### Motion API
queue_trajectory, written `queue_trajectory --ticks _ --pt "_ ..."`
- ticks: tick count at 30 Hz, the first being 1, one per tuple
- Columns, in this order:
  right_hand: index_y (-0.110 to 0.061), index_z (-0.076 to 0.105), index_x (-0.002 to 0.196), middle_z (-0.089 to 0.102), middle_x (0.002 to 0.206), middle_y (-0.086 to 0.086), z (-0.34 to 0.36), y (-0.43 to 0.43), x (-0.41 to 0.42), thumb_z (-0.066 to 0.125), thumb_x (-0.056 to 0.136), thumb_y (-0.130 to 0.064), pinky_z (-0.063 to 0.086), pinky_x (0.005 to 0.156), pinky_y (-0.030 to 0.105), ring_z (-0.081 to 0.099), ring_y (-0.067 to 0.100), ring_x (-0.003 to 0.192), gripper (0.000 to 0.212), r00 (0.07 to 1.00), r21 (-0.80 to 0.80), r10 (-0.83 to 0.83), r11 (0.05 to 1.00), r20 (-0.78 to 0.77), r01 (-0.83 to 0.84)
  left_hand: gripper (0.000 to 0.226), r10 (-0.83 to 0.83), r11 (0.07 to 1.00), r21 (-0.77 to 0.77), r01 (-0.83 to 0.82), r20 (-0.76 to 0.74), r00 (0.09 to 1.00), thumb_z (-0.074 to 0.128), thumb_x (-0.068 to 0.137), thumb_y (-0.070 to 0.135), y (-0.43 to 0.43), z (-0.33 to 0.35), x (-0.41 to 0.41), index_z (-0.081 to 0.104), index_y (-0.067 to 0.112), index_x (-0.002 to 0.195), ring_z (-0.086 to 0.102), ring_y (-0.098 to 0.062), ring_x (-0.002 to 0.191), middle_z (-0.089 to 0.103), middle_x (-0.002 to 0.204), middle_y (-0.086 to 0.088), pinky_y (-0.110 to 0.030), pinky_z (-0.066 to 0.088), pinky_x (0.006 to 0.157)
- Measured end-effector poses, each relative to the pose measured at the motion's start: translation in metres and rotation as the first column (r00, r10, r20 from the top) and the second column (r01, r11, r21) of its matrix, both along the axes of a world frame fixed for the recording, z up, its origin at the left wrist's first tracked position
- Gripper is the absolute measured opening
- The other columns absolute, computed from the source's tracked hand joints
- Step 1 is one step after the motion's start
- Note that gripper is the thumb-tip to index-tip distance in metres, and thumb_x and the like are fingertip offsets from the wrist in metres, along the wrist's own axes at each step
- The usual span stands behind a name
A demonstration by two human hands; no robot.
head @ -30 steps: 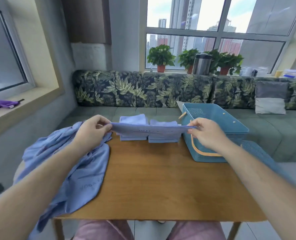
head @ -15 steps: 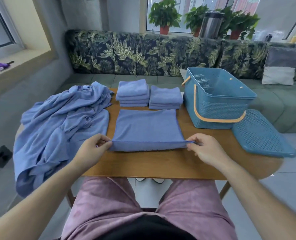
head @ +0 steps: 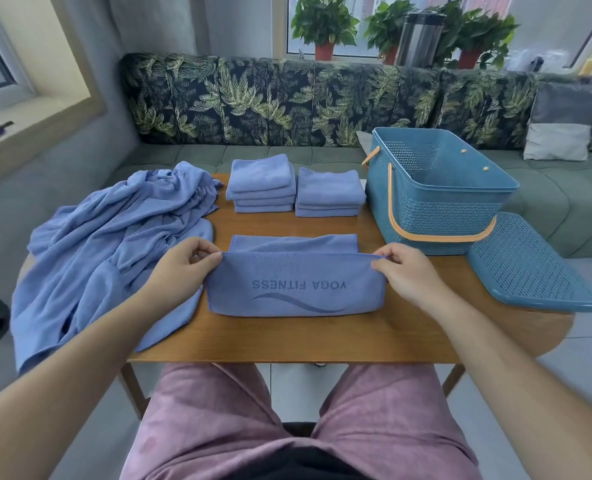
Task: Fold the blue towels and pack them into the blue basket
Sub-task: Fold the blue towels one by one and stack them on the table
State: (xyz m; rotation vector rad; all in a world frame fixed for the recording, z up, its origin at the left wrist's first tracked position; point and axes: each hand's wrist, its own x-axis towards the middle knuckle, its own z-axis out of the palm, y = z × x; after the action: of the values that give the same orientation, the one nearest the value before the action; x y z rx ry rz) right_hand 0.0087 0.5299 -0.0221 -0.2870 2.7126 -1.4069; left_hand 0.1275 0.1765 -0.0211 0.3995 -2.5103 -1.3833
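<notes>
A blue towel [head: 296,289] printed "YOGA FITNESS" lies on the wooden table [head: 287,336], its near part raised and folded over toward the far edge. My left hand [head: 180,268] pinches its left corner and my right hand [head: 403,271] pinches its right corner. Two stacks of folded blue towels [head: 261,183] [head: 329,192] sit at the table's far side. A heap of unfolded blue towels [head: 107,244] covers the left end. The blue basket [head: 440,195] with an orange handle stands open at the right, with no towels seen inside.
The basket's blue perforated lid [head: 526,265] lies flat at the table's right end. A leaf-print sofa [head: 287,102] runs behind the table, with potted plants [head: 322,26] and a metal flask [head: 419,39] on the sill. My legs in pink trousers sit under the near edge.
The towel was held stretched in the air, then laid flat on the table. Both hands have now lifted its near edge and carried it away from me, turning the printed side up.
</notes>
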Motion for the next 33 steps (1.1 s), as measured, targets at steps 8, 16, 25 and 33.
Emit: queue_trajectory --ticks 8,16,25,33 --pt "-0.014 0.06 0.093 0.06 0.082 -0.001 -0.016 -0.046 -0.083 0.049 0.096 -0.017 0.038 0.057 0.027 0.053 0.012 0.069 0.012 0.997 0.092 -0.067 0.993 -0.03 0.07 0.012 0.12 0.989 -0.091 -0.116 0.044 0.992 0.057 0.098 0.028 -0.014 -0.028 -0.106 0.06 0.017 0.096 0.054 -0.012 0.077 0.059 0.087 0.002 -0.025 0.04 0.063" --pt "-0.011 0.052 0.09 0.056 0.081 0.001 -0.066 -0.064 -0.125 0.045 0.096 -0.015 0.035 0.055 0.032 0.058 0.026 0.078 0.01 0.992 0.235 -0.122 0.963 -0.038 0.128 0.012 0.174 0.965 -0.207 -0.159 0.06 0.983 0.054 0.098 0.022 -0.023 -0.078 -0.156 0.053 0.012 0.091 0.052 -0.016 0.073 0.056 0.078 0.001 -0.025 0.035 0.058" --pt "-0.017 0.053 0.14 0.044 0.151 0.002 -0.064 -0.127 -0.079 0.05 0.094 -0.015 0.032 0.112 0.042 0.035 0.026 0.143 0.046 0.888 0.518 0.28 0.854 -0.366 -0.055 0.029 -0.09 0.764 -0.645 -0.018 -0.134 0.987 0.051 0.092 0.019 0.049 -0.083 -0.145 0.065 0.011 0.115 0.055 -0.031 0.121 0.062 0.128 -0.006 -0.05 0.046 0.097" --pt "-0.03 0.01 0.161 -0.002 0.168 -0.01 -0.092 -0.124 -0.083 0.015 0.106 -0.051 -0.007 0.125 0.038 -0.008 0.01 0.154 0.059 0.955 0.658 0.294 0.727 -0.043 -0.194 0.054 -0.095 0.775 -0.591 0.225 0.244 0.965 0.02 0.105 0.048 0.049 -0.102 -0.14 0.021 0.035 0.157 0.001 -0.012 0.154 0.01 0.165 0.015 -0.036 0.0 0.125"
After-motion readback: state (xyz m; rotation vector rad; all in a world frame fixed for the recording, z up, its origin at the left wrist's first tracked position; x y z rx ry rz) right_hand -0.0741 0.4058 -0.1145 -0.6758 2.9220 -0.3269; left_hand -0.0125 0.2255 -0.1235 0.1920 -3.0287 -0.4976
